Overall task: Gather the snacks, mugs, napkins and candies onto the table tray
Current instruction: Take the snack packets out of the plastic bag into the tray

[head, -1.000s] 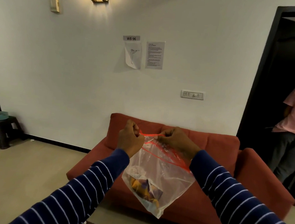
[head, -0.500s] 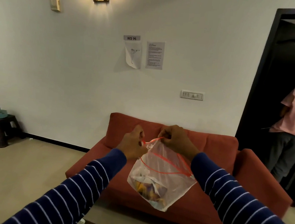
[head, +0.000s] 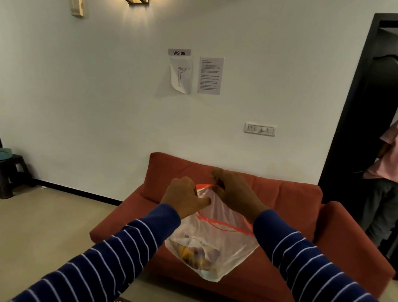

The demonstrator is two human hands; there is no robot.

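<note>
Hands pinch the red-zippered top of a clear plastic bag (head: 212, 238) at frame centre: left hand (head: 184, 197), right hand (head: 233, 192); wrapped candies (head: 196, 254) sag in its bottom.

Clear red-zip bag (head: 220, 227) of candies (head: 196, 255), midair

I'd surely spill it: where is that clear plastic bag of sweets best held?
By its red-lined top edge, from above, as the left hand and right hand pinch it. The plastic bag hangs limp with its contents sagging at the bottom, so gripping the mouth probably keeps them inside.
</note>
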